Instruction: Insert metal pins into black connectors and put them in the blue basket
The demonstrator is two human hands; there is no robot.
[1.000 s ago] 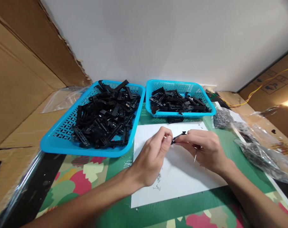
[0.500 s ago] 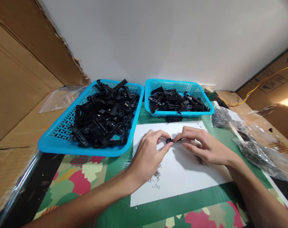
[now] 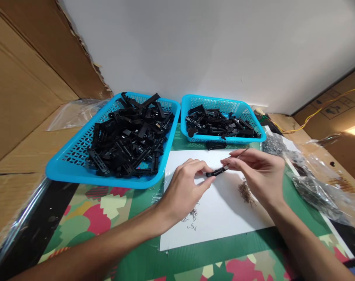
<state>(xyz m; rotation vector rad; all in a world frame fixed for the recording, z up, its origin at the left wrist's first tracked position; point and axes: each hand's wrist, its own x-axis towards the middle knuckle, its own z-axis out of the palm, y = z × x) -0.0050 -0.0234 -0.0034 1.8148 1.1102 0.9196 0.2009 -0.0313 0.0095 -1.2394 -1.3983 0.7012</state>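
Note:
Between thumb and forefinger, my left hand (image 3: 185, 187) pinches one end of a small, narrow black plastic part (image 3: 219, 171) above the white sheet (image 3: 218, 212). My right hand (image 3: 258, 173) is closed around a thin metal tool (image 3: 242, 152), perhaps tweezers, whose tip meets the part's right end. Fingers cover most of that tool. Small bent wire springs (image 3: 192, 214) lie on the sheet beside my left wrist. Under my right hand sits a denser heap of brownish wire springs (image 3: 245, 192).
A large blue basket (image 3: 63, 164) of black plastic parts stands at the left, a smaller blue basket (image 3: 253, 117) of them at the back. One loose black part (image 3: 216, 146) lies before the smaller one. Plastic bags (image 3: 315, 191) of small metal pieces rest at the right.
My right hand has drawn back to the right and turned, and the tool in it now shows. More of the black part is exposed; my left hand still pinches it.

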